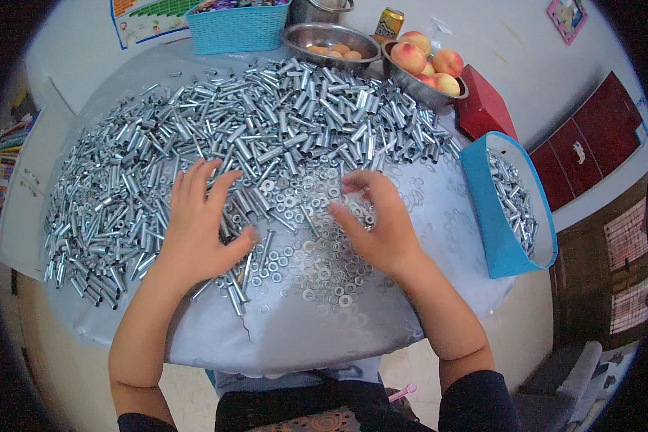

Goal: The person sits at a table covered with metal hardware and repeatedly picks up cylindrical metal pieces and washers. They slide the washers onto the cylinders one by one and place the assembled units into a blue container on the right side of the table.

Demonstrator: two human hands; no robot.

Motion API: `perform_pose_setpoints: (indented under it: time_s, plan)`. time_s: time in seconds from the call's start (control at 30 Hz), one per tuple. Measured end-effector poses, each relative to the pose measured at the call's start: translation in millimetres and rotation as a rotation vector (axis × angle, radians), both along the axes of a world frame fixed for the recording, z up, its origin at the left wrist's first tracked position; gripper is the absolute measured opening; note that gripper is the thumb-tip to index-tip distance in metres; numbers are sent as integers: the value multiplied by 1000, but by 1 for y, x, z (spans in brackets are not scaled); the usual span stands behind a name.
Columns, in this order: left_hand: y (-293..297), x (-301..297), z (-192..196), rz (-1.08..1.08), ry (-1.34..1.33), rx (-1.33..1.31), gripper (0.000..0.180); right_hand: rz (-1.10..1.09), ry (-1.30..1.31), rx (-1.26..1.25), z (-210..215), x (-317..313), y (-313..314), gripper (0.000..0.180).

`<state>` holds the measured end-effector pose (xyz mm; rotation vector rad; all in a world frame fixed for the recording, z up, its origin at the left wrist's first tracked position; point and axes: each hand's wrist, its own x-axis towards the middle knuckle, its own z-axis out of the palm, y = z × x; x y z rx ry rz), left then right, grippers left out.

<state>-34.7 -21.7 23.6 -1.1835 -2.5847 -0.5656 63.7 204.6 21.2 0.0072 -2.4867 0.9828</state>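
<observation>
A big heap of short shiny metal tubes (266,122) covers the far and left part of the round table (302,331), which has a silvery cloth. Nearer me lies a patch of small flat metal washers (317,252). My left hand (198,227) rests palm down, fingers spread, on tubes at the heap's near edge. My right hand (378,223) hovers over the washers with fingers curled toward them; whether it pinches a washer I cannot tell.
A blue box (500,237) at the table's right edge holds more tubes. At the back stand a turquoise basket (237,29), a steel bowl (331,39), a bowl of peaches (428,65), a drink can (389,23) and a red box (482,104).
</observation>
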Motion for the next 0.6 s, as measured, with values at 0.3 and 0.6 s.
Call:
perform_pose_setpoints:
  time_s: [0.3, 0.6]
  plan:
    - [2, -9, -12, 27, -244, -116, 89, 193, -261, 468, -8, 8, -12, 101]
    - [1, -23, -24, 85, -151, -26, 77, 170, -203, 460, -13, 7, -16, 86]
